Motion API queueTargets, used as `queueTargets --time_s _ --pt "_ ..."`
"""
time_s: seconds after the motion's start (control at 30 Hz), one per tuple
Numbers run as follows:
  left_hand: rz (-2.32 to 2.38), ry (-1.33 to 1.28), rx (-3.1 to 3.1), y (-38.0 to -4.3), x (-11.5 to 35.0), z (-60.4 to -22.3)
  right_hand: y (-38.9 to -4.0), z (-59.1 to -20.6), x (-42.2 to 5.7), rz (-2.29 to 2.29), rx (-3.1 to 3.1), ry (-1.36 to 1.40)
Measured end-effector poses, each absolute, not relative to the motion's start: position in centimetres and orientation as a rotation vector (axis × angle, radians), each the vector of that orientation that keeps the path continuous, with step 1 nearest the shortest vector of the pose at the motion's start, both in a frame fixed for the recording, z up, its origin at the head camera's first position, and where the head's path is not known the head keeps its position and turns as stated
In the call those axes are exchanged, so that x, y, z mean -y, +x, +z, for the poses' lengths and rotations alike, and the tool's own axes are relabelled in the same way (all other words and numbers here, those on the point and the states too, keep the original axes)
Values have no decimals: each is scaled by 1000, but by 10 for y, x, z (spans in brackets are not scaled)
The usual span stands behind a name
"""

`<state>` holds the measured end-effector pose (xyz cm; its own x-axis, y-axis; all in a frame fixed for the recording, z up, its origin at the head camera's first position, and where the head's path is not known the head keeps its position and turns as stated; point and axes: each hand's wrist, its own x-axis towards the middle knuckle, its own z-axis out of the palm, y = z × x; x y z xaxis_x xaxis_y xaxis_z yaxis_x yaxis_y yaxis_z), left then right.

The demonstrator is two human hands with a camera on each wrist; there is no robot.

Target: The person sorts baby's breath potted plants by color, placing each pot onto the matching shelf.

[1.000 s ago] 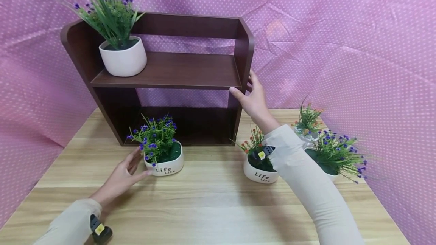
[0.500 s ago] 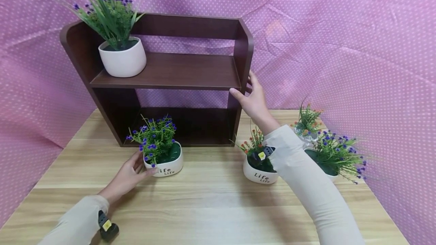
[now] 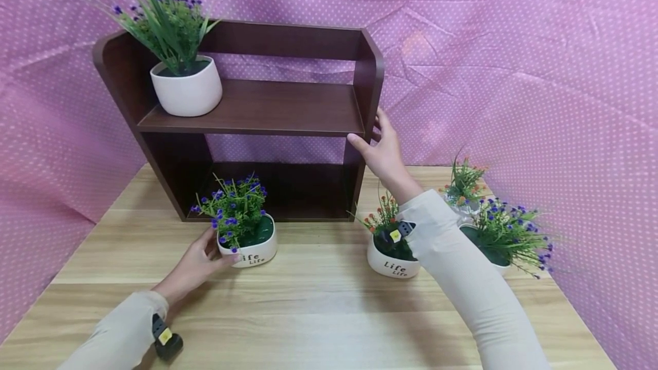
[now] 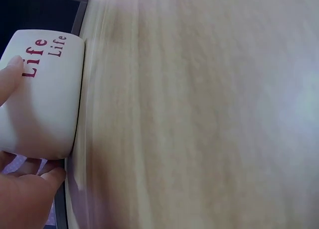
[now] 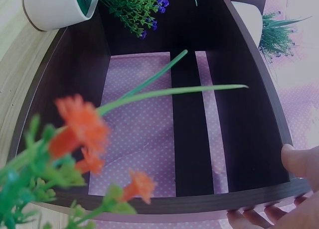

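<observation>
orange flowers (image 5: 82, 123) blurred in right wrist view, lettered pot (image 4: 47, 104) cropped in left

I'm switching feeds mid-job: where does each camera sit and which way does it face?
Head: worn on the head, facing forward and down at the brown shelf and tabletop; left hand and right hand show.
Left wrist: on that wrist, facing a Life pot and tabletop; part of the left hand shows.
Right wrist: on that wrist, facing past orange flowers into the brown shelf; part of the right hand shows.
Shared: head and left wrist both show the left hand on that Life pot.
</observation>
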<state>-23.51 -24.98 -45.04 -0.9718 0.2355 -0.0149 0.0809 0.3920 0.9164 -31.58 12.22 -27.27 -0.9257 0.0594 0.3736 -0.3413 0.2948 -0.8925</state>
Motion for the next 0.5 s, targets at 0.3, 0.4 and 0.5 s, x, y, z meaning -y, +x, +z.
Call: queueTargets --time_s 0.3,0.4,0.5 --pt "1649 277 -2487 -233 247 -448 -315 -273 -122 1678 2231 277" --pt "1670 283 -2473 -233 247 -448 -316 -273 -123 1691 2235 289" --pt "1684 291 -2465 -233 247 -448 -315 -272 -123 1712 2230 290"
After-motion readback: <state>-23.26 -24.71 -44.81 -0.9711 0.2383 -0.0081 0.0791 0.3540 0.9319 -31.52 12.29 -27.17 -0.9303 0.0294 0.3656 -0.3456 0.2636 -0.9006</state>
